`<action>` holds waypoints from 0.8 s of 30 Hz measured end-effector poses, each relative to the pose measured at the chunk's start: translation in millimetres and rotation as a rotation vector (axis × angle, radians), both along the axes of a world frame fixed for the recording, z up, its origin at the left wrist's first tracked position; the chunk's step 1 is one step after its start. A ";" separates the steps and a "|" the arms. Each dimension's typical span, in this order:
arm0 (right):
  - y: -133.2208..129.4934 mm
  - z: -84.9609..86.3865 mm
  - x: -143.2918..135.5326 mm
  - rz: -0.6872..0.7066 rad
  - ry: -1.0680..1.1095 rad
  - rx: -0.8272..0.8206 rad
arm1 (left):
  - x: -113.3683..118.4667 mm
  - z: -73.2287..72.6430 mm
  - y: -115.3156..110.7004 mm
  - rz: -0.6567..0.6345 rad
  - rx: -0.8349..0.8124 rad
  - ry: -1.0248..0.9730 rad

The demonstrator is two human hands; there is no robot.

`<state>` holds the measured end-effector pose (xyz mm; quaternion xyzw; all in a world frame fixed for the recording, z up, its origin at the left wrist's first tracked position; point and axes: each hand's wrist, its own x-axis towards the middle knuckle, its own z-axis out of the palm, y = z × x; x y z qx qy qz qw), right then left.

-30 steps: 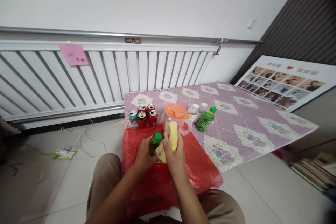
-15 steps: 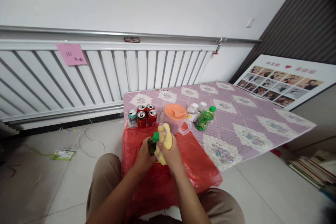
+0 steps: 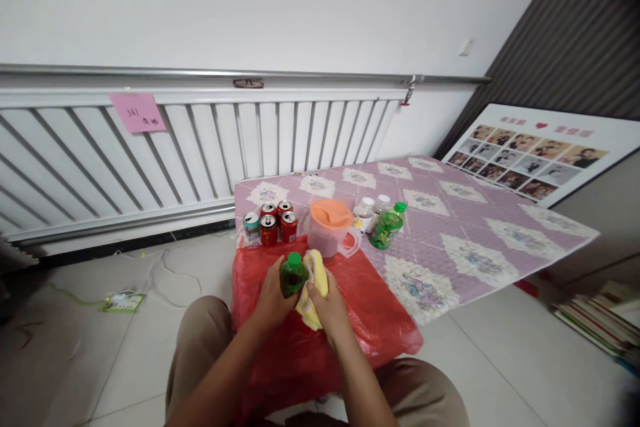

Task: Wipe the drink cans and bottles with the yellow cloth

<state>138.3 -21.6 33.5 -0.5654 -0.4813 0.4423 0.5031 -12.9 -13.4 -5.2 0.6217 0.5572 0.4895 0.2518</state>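
My left hand is wrapped round a green bottle with a green cap, held above a red plastic sheet. Folded in my right hand is a yellow cloth with a pale purple edge, against the bottle's right side. The bottle's lower part is hidden by my hands and the cloth. Just beyond them stands a clear pitcher with an orange lid.
Several drink cans stand left of the pitcher. To its right are two white-capped bottles and a green bottle. A purple floral cover lies over the table. Behind runs a white radiator; cables lie on the floor.
The green bottle has turned more upright in my left hand and shows more of its body. The cloth has shifted down its right side. The view has tilted up slightly.
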 end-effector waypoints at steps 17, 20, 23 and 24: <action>-8.3 -5.3 -13.3 0.039 -0.303 0.117 | -12.0 12.6 -1.5 -0.187 -0.081 -0.215; -12.3 -15.2 -8.4 0.053 -0.325 0.058 | -9.0 14.2 -3.0 -0.129 -0.089 -0.183; -18.2 -14.3 -4.8 0.086 -0.322 0.042 | -5.6 18.0 -4.9 -0.076 -0.073 -0.153; -20.4 -11.7 -3.7 0.102 -0.316 0.042 | -4.6 19.4 -5.3 -0.065 -0.064 -0.150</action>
